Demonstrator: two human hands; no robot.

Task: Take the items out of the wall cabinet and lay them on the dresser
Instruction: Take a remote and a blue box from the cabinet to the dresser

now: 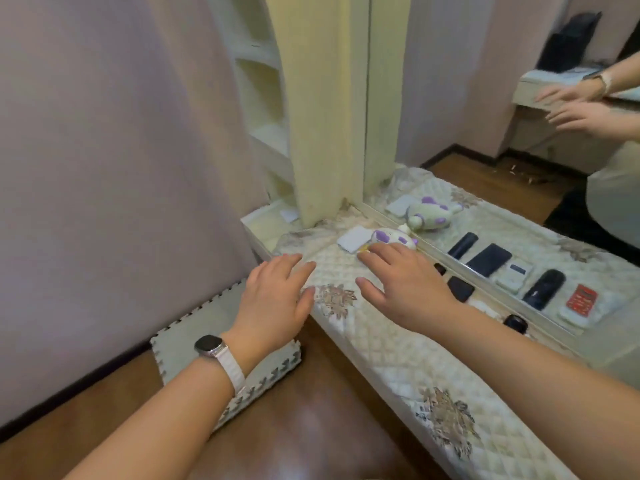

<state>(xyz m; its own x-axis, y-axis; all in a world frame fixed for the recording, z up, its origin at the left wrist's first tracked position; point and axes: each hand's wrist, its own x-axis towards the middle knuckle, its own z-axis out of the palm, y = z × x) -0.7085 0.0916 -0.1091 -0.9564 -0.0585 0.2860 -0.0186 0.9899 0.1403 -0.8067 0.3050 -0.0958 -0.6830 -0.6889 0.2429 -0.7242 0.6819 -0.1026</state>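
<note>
Small white-and-purple plush toy (394, 238) lies on the dresser's quilted cream cover (381, 344), near the mirror edge, w/ a flat pale-lilac card or pad (354, 239) touching its left side. Other stuff already laid out further right along the mirror: dark flat phone-like slabs (460, 288), partly hidden by my forearm.

My right hand (403, 284) hovers just in front of the toy, fingers spread and flat, holding nothing; fingertips sit right beside it, can't tell if touching. Left hand (273, 303) is over the dresser's left front corner, also spread, empty, white-strap smartwatch (216, 353) on the wrist.

Judging by that, the toy looks just set down. To do this well: leave it flat, clear of the card, then go back for more. Open cream shelf niches of the wall cabinet (263, 109) are up-left, well apart from both hands; contents mostly not visible from here.
</note>
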